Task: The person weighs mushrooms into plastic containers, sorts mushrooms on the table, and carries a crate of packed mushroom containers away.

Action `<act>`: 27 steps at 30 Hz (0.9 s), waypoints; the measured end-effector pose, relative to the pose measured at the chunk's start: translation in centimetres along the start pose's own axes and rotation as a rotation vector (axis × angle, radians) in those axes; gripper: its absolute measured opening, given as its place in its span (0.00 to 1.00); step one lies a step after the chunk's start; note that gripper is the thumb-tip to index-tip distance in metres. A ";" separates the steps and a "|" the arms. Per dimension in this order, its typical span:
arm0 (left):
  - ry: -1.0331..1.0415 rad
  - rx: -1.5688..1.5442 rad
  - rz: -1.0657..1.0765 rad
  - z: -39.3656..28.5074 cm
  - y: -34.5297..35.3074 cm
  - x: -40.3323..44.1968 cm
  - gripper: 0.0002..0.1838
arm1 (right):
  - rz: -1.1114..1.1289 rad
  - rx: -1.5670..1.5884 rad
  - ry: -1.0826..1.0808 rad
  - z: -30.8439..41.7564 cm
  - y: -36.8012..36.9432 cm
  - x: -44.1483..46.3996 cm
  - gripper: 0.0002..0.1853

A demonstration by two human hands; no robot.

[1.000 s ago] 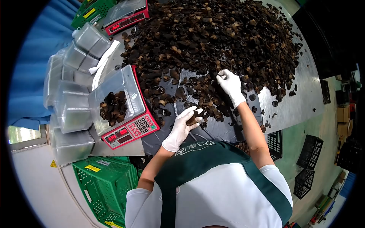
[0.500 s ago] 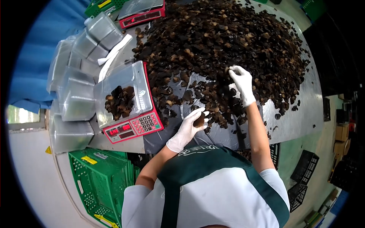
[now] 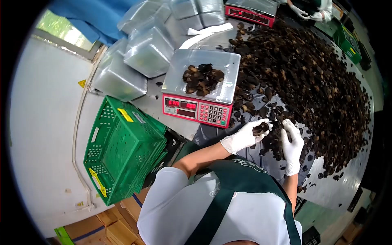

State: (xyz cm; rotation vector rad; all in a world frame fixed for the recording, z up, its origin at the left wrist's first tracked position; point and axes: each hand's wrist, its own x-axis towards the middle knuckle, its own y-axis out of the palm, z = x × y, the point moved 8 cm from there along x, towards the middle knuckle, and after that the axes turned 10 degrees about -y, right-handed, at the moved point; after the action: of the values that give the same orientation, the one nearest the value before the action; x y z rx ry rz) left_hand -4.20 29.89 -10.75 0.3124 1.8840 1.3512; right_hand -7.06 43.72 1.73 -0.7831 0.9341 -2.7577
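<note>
White gloves cover both hands. My left hand (image 3: 248, 136) is curled round some dark brown fungus pieces (image 3: 259, 130) in front of the scale. Close to its right, my right hand (image 3: 291, 145) is over the near edge of a large heap of dark fungus pieces (image 3: 302, 69); its fingers are bent, and what they hold, if anything, is hidden. A red scale (image 3: 196, 109) with a clear plastic tray (image 3: 173, 73) on top carries a small pile of the pieces (image 3: 203, 79). Its lit display reads 0.143.
Stacked clear plastic boxes (image 3: 149, 47) stand left of the scale, beside a white strip (image 3: 204, 34). A second red scale (image 3: 250, 15) is at the back. Green crates (image 3: 126, 151) are at the lower left. Across the table are a co-worker's gloved hands (image 3: 310, 14).
The view has turned toward the left, bringing the co-worker's hands into sight. My right hand has come back from the heap, nearer my left hand, which still holds pieces.
</note>
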 end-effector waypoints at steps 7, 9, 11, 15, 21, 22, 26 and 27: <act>0.672 0.349 -0.376 -12.8 5.2 -9.9 0.13 | 0.052 -0.018 0.092 -2.8 0.5 -1.9 0.13; 0.972 0.501 -0.564 -16.9 5.3 -13.3 0.11 | 0.071 -0.018 0.103 -2.7 0.7 -2.2 0.13; 1.653 1.146 -0.939 -19.7 6.7 -17.3 0.11 | 0.062 -0.006 0.105 -2.4 0.9 -2.3 0.12; 1.112 2.055 -1.424 -21.8 5.1 -15.4 0.30 | 0.086 -0.054 0.043 -1.5 1.4 -2.1 0.10; 1.487 1.485 -1.068 -23.1 6.8 -21.9 0.22 | 0.095 -0.091 0.076 -3.4 1.5 -2.3 0.10; 1.510 1.437 -1.138 -23.6 6.0 -23.2 0.21 | 0.116 -0.114 0.089 -3.6 1.7 -2.1 0.10; 1.480 0.997 -1.070 -25.9 1.0 -27.2 0.17 | 0.167 -0.138 0.097 -5.3 3.3 -1.1 0.11; 1.446 0.930 -1.076 -25.9 0.4 -27.8 0.17 | 0.184 -0.145 0.083 -5.4 4.0 -0.4 0.11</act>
State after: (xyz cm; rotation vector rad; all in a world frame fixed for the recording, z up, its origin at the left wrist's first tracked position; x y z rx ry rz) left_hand -4.16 -4.53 5.43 -1.4251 2.8913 -0.3542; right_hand -9.66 43.50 -4.44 -0.5733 1.1700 -2.6039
